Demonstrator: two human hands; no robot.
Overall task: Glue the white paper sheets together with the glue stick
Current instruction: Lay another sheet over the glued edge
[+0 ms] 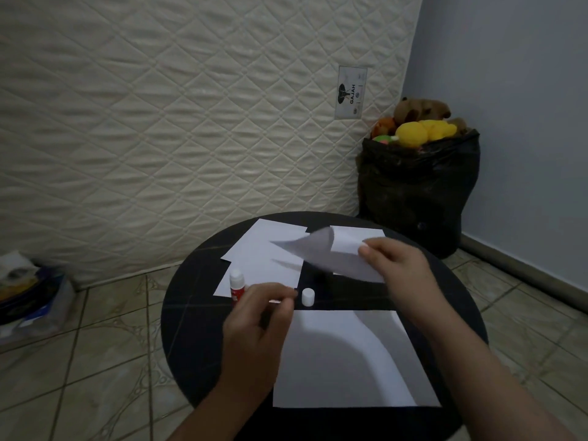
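A round black table (191,313) holds several white paper sheets. The largest sheet (337,374) lies at the front. My right hand (397,262) pinches a smaller sheet (321,248) by its edge and holds it curled above the table's middle. An uncapped glue stick (237,281) with a red label stands upright at the left on another sheet (264,249); its base is hidden behind my left hand (257,319). That hand's fingers are curled together beside the stick, with nothing visible in them. The white cap (308,296) stands just right of those fingertips.
One more sheet (356,238) lies at the table's far right. A quilted mattress (159,122) leans upright behind the table. A black bag (416,189) of plush toys stands in the right corner. Clutter in plastic (28,297) sits on the tiled floor at left.
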